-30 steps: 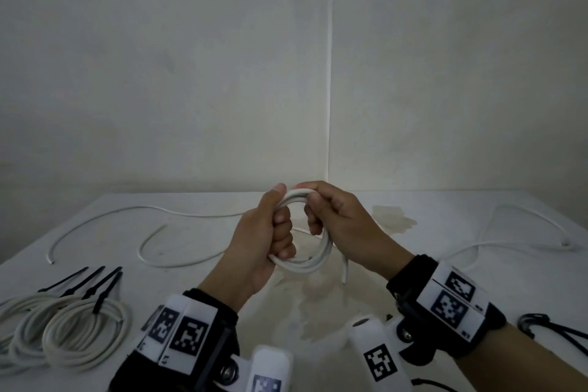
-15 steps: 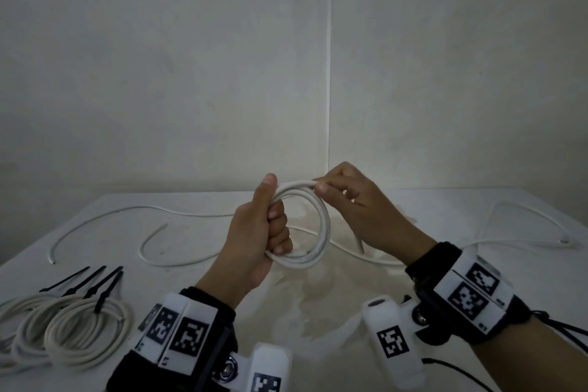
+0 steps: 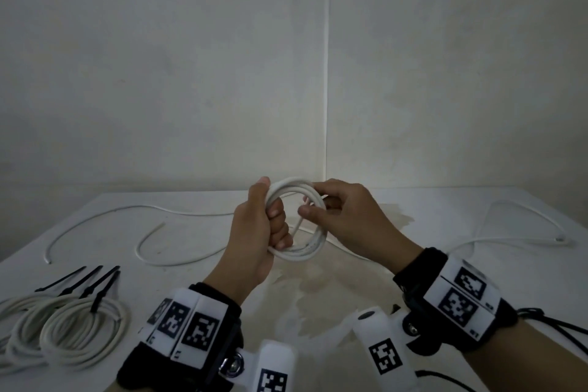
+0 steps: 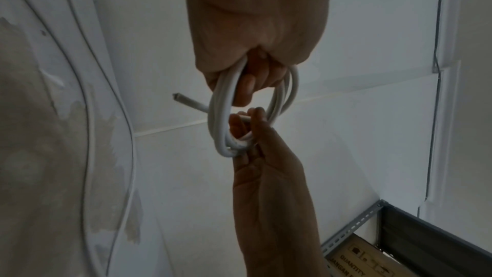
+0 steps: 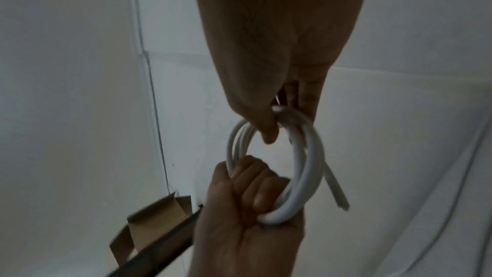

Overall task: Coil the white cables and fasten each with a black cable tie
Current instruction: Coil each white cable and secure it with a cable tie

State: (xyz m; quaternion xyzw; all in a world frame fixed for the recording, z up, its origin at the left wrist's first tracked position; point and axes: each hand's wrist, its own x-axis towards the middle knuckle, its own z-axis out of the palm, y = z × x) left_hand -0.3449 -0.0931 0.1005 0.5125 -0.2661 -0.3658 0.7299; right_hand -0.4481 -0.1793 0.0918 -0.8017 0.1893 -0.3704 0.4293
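Between both hands: white cable coil (image 3: 313, 232), held above table (image 3: 445, 232).
Left hand (image 3: 254, 232) fisted around coil; right hand (image 3: 343, 213) pinching its top; tied coils (image 3: 70, 331) near left wrist.

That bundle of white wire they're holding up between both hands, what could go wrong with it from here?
The coil has no tie yet, and only the left hand and right hand keep its loops together; loosening either grip would probably let it spring open. Its free end sticks out and might unwind. No loose black tie is plainly visible, so fetching one likely means holding the coil one-handed.
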